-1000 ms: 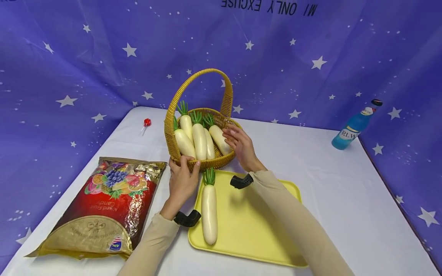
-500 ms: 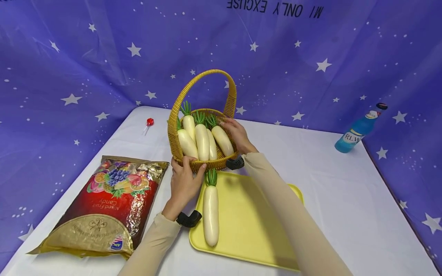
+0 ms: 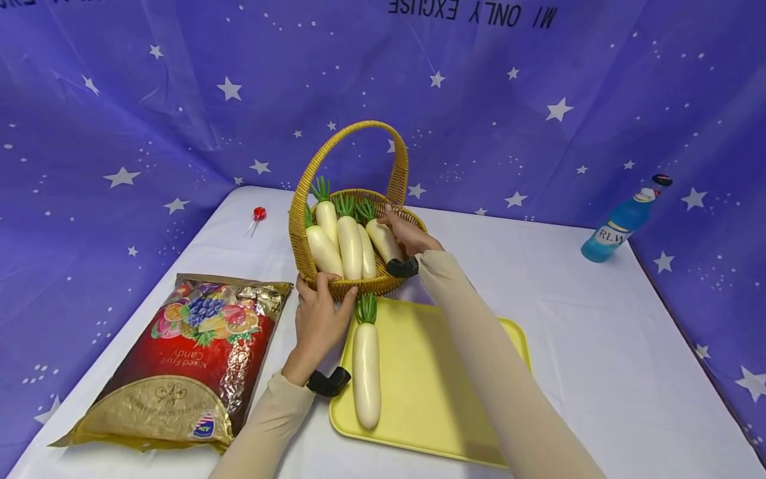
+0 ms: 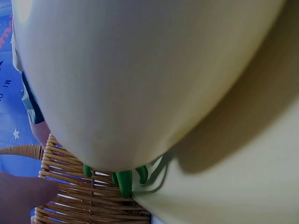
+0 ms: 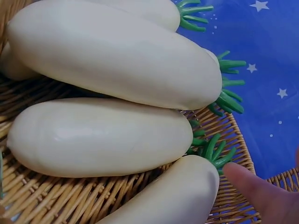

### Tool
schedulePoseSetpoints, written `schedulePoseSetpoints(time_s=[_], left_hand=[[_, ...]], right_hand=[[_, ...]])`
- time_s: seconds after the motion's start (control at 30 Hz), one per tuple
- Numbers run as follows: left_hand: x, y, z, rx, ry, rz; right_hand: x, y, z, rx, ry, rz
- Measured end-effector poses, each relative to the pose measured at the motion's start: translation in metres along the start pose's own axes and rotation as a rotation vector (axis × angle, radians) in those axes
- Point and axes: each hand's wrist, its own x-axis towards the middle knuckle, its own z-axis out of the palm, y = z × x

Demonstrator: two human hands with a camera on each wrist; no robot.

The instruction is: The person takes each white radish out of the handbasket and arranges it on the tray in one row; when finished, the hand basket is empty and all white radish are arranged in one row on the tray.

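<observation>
In the head view, the person's left hand (image 3: 320, 322) grips the near rim of a yellow-brown woven wicker basket (image 3: 383, 286) with a tall arched handle. The right hand (image 3: 409, 236) reaches over the rightmost white, elongated radish (image 3: 381, 239) inside; whether its fingers have closed on it, I cannot tell. That radish's long axis slants, green leafy end far and left, rounded end near and right. A second long white radish (image 3: 366, 376) lies on a yellow rectangular tray (image 3: 437, 412), nearly straight away from the person, leaves toward the basket.

In the left wrist view, the tray radish fills the foreground, leafy end toward the wicker wall, with a fingertip against the weave.

In the right wrist view, the slanting radish lies lowest, leaves up and right, a fingertip at them.
</observation>
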Motion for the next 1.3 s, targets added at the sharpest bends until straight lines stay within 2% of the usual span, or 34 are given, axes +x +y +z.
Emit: schedulePoseSetpoints(time_s=[0.27,0.37,0.6,0.87,1.13,1.2,1.3], left_hand=[[-0.0005,-0.0012,-0.0002,0.016,0.023,0.002],[-0.0005,-0.0011,-0.0006,0.017,0.019,0.006],[0.0,0.0,-0.0018,0.006,-0.013,-0.02],[0.0008,0.0011,-0.0016,0.004,-0.023,-0.018],[0.0008,0.0015,-0.0014,0.001,-0.021,-0.011],[0.0011,0.0015,-0.0012,-0.002,-0.021,-0.011],[0.0011,0.0011,-0.0014,0.001,-0.021,-0.015]], right_hand=[[-0.0016,-0.0024,0.0032,-0.015,-0.067,0.048],[-0.0016,-0.0021,0.0022,-0.06,-0.086,0.048],[0.0005,-0.0012,0.0029,-0.023,-0.122,0.078],[-0.0001,0.0005,0.0044,-0.035,-0.086,0.075],[0.0034,0.0031,0.0063,0.019,-0.042,0.095],[0.0038,0.0034,0.0067,-0.005,-0.024,0.08],[0.0044,0.0041,0.0077,-0.105,-0.005,0.034]])
